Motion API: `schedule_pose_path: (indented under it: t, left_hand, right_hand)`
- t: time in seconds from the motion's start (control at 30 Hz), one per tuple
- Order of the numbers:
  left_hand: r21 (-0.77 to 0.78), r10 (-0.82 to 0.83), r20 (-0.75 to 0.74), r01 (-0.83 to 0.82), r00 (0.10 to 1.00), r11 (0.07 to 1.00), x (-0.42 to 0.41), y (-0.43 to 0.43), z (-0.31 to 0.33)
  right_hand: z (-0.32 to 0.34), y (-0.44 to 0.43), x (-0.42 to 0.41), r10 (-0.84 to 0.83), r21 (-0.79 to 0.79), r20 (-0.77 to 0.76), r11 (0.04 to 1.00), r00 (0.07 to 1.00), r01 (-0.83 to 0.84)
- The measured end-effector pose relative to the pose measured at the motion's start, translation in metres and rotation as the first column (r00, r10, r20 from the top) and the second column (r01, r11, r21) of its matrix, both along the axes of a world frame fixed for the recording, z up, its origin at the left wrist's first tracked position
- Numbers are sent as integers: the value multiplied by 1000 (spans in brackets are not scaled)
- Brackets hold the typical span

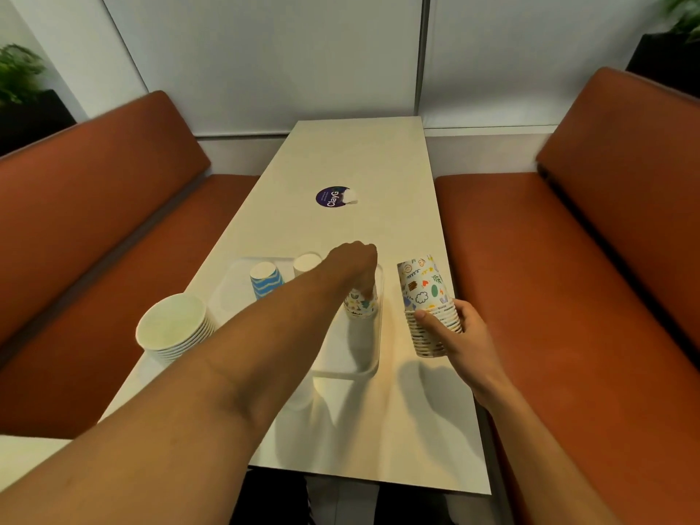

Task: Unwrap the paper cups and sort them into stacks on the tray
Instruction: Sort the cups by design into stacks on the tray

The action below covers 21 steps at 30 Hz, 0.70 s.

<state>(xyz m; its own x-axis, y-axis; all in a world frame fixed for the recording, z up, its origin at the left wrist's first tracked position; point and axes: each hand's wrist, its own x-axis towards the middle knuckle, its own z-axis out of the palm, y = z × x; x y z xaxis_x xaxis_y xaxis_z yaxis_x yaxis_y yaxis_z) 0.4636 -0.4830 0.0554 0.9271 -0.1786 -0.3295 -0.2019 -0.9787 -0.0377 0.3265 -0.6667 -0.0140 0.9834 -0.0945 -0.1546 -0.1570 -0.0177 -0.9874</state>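
Note:
A clear tray [373, 367] lies on the white table. On it stand upside-down cups: a blue wavy-striped stack [265, 284], a plain white stack [305, 264], and a small doodle-print stack [360, 306] at the tray's right side. My left hand [356, 265] reaches across the tray and grips the top of that doodle-print stack from above. My right hand [460, 337] holds a tall stack of doodle-print cups [422, 293], bottoms up, just right of the tray, with my fingers around its lower rims.
A stack of white bowls [172, 327] stands left of the tray. A round purple sticker [331, 197] with a bit of crumpled paper sits mid-table. Orange benches [568, 282] flank the table [352, 161] on both sides.

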Motion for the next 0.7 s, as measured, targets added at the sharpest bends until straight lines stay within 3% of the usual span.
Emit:
schedule_pose_path:
  t: [0.17, 0.3, 0.4, 0.53, 0.6, 0.7]
  left_hand:
    - [-24, -7, -31, 7, 1000, 1000, 1, 3, -3]
    - [-181, 59, -32, -63, 998, 982, 1, 15, 33]
    - [-373, 148, -14, -142, 989, 917, -4, 21, 69]
    - [-638, 106, -218, -224, 970, 737, -14, 26, 92]
    - [-645, 32, -289, -219, 957, 732, -22, 24, 98]
    - [-604, -43, -279, -140, 959, 785, -31, 19, 99]
  right_hand:
    - [2, 6, 1, 12, -19, 20, 1000, 1000, -12]
    - [5, 8, 3, 32, 2, 30, 999, 999, -32]
    - [9, 12, 5, 41, 16, 48, 999, 998, -42]
    - [14, 21, 8, 45, 13, 83, 999, 996, -46]
    - [17, 25, 7, 56, 3, 101, 998, 993, -57]
    - [20, 32, 7, 76, -12, 131, 997, 989, -75]
